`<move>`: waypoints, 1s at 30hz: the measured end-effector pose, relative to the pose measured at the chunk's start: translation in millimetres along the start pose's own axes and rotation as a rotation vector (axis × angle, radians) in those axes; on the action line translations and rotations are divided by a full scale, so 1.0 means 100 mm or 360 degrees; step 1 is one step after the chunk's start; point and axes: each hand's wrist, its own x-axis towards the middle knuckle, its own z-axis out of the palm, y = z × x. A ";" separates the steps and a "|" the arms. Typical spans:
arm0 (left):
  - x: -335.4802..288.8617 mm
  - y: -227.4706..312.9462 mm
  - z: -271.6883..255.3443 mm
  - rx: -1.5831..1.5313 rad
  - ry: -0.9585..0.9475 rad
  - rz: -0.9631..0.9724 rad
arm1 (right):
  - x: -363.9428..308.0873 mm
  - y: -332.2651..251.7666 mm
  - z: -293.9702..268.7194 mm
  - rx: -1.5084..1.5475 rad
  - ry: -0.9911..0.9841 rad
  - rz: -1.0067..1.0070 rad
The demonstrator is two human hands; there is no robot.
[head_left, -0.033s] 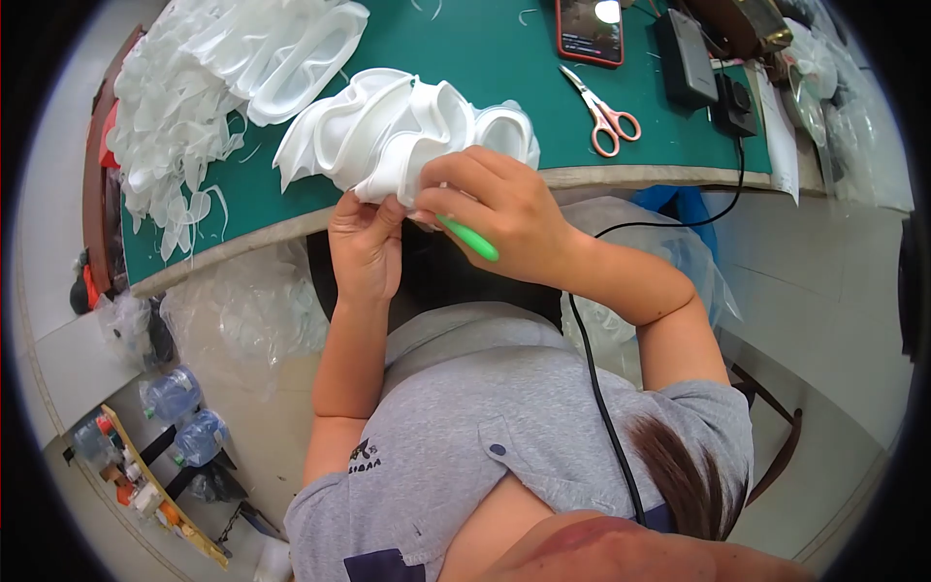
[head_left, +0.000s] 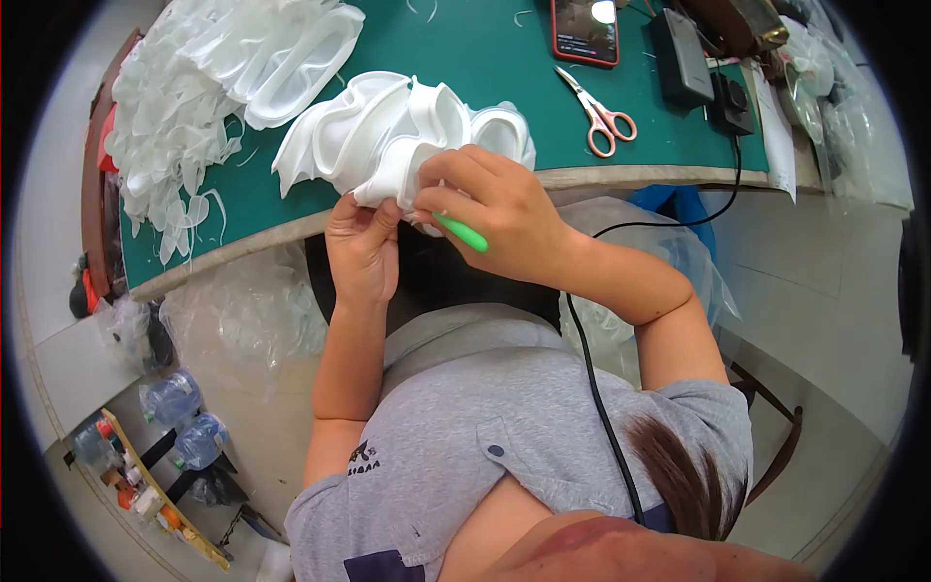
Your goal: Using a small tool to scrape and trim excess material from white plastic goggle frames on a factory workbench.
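A white moulded piece (head_left: pixel 373 121) with wavy, raised ridges lies at the table's front edge, partly overhanging it. My left hand (head_left: pixel 364 238) pinches its near rim between thumb and fingers. Just to the right, my right hand (head_left: pixel 499 204) is closed round a slim tool with a bright green handle (head_left: pixel 462 233). The handle points down and to the right from under my fingers. The tool's working end is hidden against the white piece, so its kind does not show.
Thin white trimmings (head_left: pixel 165 126) are heaped at the left, beside more white moulded pieces (head_left: pixel 281 58). Pink-handled scissors (head_left: pixel 599 116), a phone (head_left: pixel 585 29) and a grey box (head_left: pixel 682 58) lie on the green table mat (head_left: pixel 465 48). A black cable (head_left: pixel 669 225) hangs off the right side.
The whole view has shifted very slightly. The green handle's free end sits a little higher and further left; both hands keep their hold.
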 end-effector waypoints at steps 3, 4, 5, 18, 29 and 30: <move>0.00 -0.02 -0.04 0.0076 -0.0048 0.0031 | 0.01 0.03 -0.02 0.0017 -0.0121 0.0097; 0.01 -0.01 -0.04 0.0074 -0.0054 0.0033 | 0.04 0.05 -0.01 -0.0021 -0.0083 -0.0056; 0.02 0.03 0.00 0.0079 -0.0058 0.0000 | 0.05 0.07 -0.01 -0.0057 -0.0043 -0.0207; 0.01 0.04 0.06 0.0072 0.0067 0.0061 | 0.08 0.19 0.10 0.0162 0.0395 -0.0126; 0.03 0.12 0.08 -0.0126 -0.0170 -0.0354 | 0.08 0.18 0.00 0.0082 0.0119 -0.0192; 0.03 0.11 0.07 -0.0126 -0.0161 -0.0350 | 0.07 0.16 -0.02 0.0091 0.0115 -0.0194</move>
